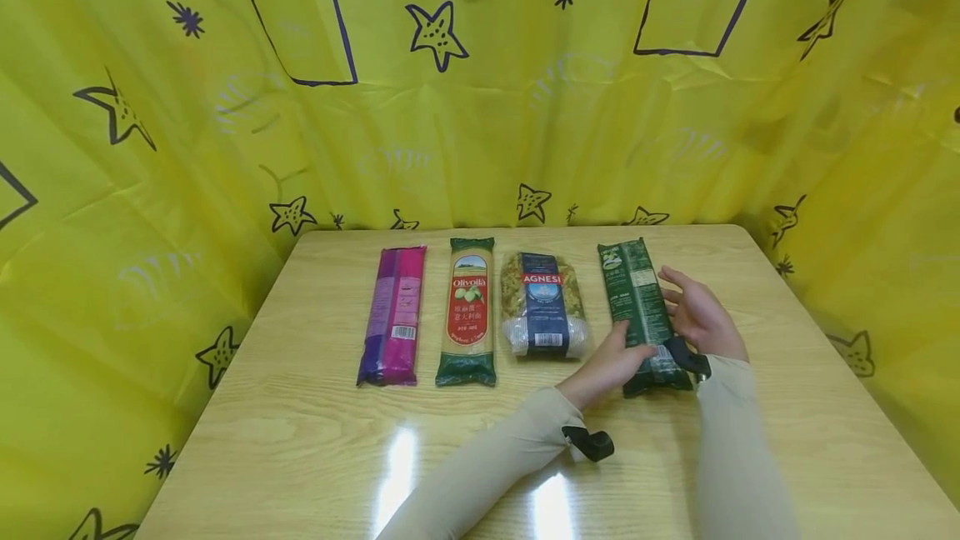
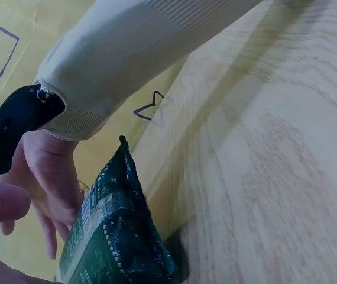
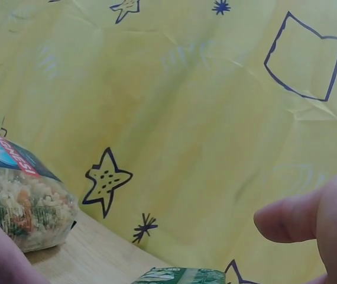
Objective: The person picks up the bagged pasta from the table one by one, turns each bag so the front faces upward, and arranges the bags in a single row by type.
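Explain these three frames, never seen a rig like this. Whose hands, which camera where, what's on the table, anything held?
No robot here: these are one person's bare left hand and right hand, in beige sleeves. The wide picture comes from a head camera looking forward and down. The two tilted close-ups come from cameras worn on the left and right wrists.

On the pale wood-grain table, left to right in the head view: a flat pink-and-purple plastic packet, a long tan-and-green Olivoilà packet, a clear plastic AGNESI pasta bag with a blue band, and a long dark green plastic packet.

Both hands are at that last packet, one on each side, fingers extended. Neither visibly grips it; exact contact is unclear.
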Demonstrator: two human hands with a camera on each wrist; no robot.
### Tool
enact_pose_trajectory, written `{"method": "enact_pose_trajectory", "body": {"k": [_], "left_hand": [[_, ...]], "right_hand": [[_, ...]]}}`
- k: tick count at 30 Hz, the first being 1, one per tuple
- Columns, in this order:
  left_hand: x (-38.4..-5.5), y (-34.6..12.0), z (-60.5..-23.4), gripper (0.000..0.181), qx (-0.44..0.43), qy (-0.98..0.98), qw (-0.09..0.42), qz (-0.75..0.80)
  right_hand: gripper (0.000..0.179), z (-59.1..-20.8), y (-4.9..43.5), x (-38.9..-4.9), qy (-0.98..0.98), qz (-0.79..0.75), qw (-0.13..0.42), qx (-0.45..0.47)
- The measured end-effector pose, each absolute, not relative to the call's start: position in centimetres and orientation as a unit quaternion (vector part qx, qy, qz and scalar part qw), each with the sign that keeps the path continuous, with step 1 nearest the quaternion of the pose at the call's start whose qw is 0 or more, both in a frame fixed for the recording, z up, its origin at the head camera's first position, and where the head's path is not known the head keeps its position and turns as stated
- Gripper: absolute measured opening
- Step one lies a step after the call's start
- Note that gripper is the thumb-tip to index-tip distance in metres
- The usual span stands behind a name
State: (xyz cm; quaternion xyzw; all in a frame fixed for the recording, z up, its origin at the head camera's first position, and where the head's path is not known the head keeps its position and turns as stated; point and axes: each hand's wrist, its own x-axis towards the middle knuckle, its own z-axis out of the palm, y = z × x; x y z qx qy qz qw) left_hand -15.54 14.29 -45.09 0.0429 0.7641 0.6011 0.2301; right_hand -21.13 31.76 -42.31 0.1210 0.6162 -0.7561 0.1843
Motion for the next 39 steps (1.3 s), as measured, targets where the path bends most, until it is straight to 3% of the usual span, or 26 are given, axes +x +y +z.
{"method": "enact_pose_trajectory", "body": {"k": [5,7,11,24,32,39], "left_hand": [[-15.7,14.5,-44.9,0.073,0.038,0.784,0.225,0.578],[-15.8,14.5,-44.9,0.072,0.040,0.785,0.227,0.575],[-15.9,14.6,-45.1,0.073,0.046,0.771,0.239,0.588],[-16.4,15.0,-46.1,0.066,0.053,0.716,0.219,0.661],[-16.3,14.7,-46.5,0.066,0.049,0.682,0.214,0.698],[-16.3,14.6,-46.9,0.066,0.033,0.644,0.214,0.734]], "right_hand": [[0.057,-42.1,31.8,-21.1,0.623,-0.753,0.181,0.113],[0.074,-41.9,31.8,-21.1,0.628,-0.749,0.179,0.113],[0.087,-41.6,31.7,-21.0,0.639,-0.741,0.172,0.116],[0.066,-40.4,30.3,-20.5,0.679,-0.720,0.120,0.082],[0.081,-40.0,29.0,-20.6,0.690,-0.711,0.111,0.078],[0.081,-39.8,28.2,-20.6,0.697,-0.704,0.107,0.078]]}}
